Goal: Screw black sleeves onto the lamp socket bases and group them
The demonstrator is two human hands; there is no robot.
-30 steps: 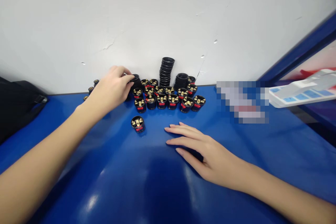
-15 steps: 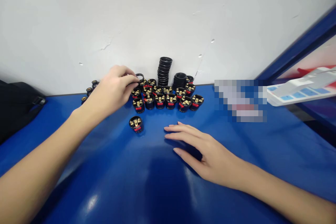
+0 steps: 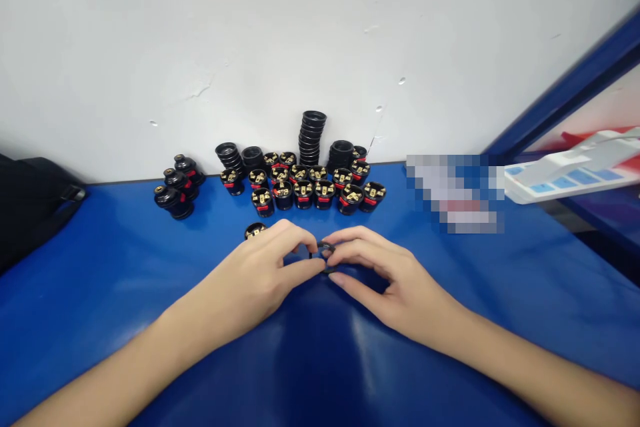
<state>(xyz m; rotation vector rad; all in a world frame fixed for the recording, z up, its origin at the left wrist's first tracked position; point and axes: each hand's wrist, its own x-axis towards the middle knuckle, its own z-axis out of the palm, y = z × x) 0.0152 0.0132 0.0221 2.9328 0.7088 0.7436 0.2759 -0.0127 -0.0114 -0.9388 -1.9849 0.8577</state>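
Observation:
Over the blue table, my left hand (image 3: 273,267) pinches a thin black ring (image 3: 327,246) between thumb and fingers. My right hand (image 3: 383,270) has its fingertips closed on the ring's other side; part of the ring is hidden by the fingers. Just behind my left hand stands a single round black socket (image 3: 255,231) with brass contacts, partly covered by that hand. Farther back is a group of like sockets (image 3: 303,195) with red tabs, open side up. Behind them rise a tall leaning stack of black rings (image 3: 311,137) and shorter stacks of rings (image 3: 341,155).
Several domed black pieces (image 3: 175,200) with brass tops stand at the left by the white wall (image 3: 300,33). A black bag (image 3: 35,207) lies at the far left. On the right are a pixelated patch (image 3: 457,193) and a white tray-like object (image 3: 570,177).
My left hand has come from the ring stacks at the back toward my right hand, bringing a black ring. My right hand's fingers have closed onto the ring.

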